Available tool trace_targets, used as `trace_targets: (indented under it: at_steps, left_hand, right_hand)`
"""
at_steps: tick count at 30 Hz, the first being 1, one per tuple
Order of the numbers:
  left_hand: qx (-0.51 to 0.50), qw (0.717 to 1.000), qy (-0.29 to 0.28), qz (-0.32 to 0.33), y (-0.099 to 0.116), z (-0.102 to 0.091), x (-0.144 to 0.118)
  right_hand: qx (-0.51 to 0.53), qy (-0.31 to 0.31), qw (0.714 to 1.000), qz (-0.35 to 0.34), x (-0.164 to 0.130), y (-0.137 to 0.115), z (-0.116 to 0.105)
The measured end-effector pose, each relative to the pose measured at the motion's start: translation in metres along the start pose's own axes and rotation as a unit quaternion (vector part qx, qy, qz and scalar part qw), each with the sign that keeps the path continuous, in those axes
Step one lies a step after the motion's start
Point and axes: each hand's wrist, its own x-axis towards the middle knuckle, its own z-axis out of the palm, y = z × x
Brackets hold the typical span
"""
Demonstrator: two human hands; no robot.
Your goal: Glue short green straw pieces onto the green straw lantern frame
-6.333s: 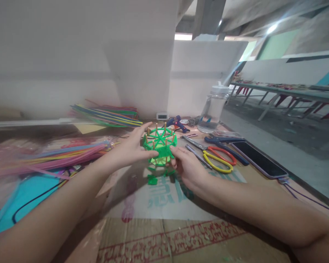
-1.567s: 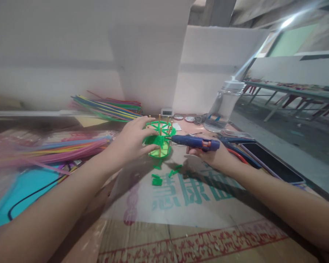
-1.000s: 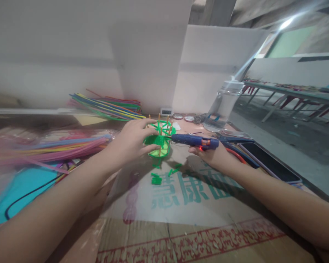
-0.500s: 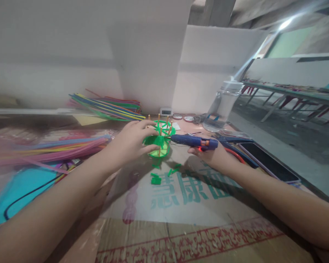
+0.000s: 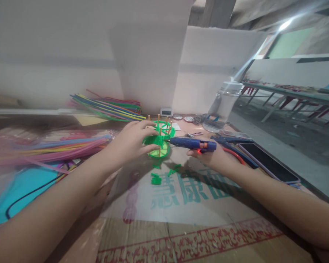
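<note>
Left hand (image 5: 130,142) is clamped round a small green straw-and-stick wheel frame (image 5: 160,140), thumb under and fingers over the top, holding it just above the printed cardboard sheet (image 5: 186,204) at mid-table. Right hand (image 5: 212,157) is wrapped tight on a blue glue gun (image 5: 193,144), its nozzle right against the frame's right side, a red light glowing under the barrel. Cut green straw bits (image 5: 164,174) lie on the cardboard just below, coloured straw bundles (image 5: 106,109) sit off to the left, and a clear water bottle (image 5: 222,107) and a phone (image 5: 268,162) are to the right.
</note>
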Motion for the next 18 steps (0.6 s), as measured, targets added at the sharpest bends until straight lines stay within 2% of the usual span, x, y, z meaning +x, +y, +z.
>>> trace_targets:
  at_steps: [18]
  left_hand:
    - [-0.002, 1.0, -0.002, 0.002, -0.0018, 0.0002, -0.0018]
  right_hand:
    - [-0.02, 0.008, 0.999, 0.024, -0.0008, 0.0034, -0.0013]
